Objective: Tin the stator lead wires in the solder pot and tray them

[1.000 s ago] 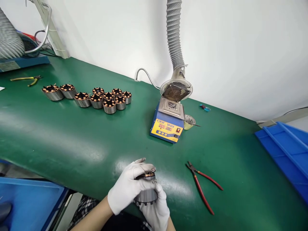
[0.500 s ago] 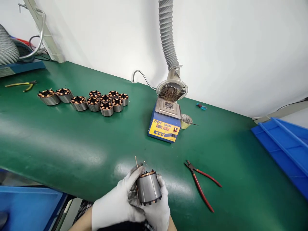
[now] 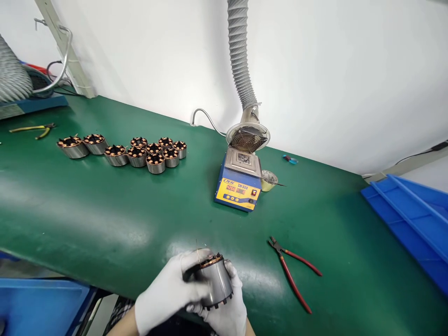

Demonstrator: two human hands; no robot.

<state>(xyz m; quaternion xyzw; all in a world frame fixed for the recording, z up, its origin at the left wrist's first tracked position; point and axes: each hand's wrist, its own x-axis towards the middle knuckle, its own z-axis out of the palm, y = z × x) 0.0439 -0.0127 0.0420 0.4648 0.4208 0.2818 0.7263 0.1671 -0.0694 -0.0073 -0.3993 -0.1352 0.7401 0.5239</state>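
A motor stator (image 3: pixel 219 282), a steel ring with copper windings and black insulator teeth, is held tilted low in front of me. My right hand (image 3: pixel 231 308), in a white glove, wraps round its right side and underside. My gloved left hand (image 3: pixel 168 284) is closed about its left side: the forefinger reaches over the top rim by the windings and the thumb, smeared by motion, lies along the steel wall. A thin copper wire end (image 3: pixel 198 254) shows beside the left fingertips. To the right lie red-handled cutting pliers (image 3: pixel 290 273) with jaws apart, touched by neither hand.
A blue solder pot (image 3: pixel 238 186) stands mid-table under a fume extraction hose (image 3: pixel 240 56), with a small round tin (image 3: pixel 269 179) beside it. Several stators (image 3: pixel 136 156) stand back left, near yellow-handled pliers (image 3: pixel 35 129). Blue bins (image 3: pixel 409 219) flank the green table (image 3: pixel 157 210).
My left hand has shifted on the stator: its thumb now lies across the front wall and its fingers are lower at the rim. The long upright wire end now shows much less.
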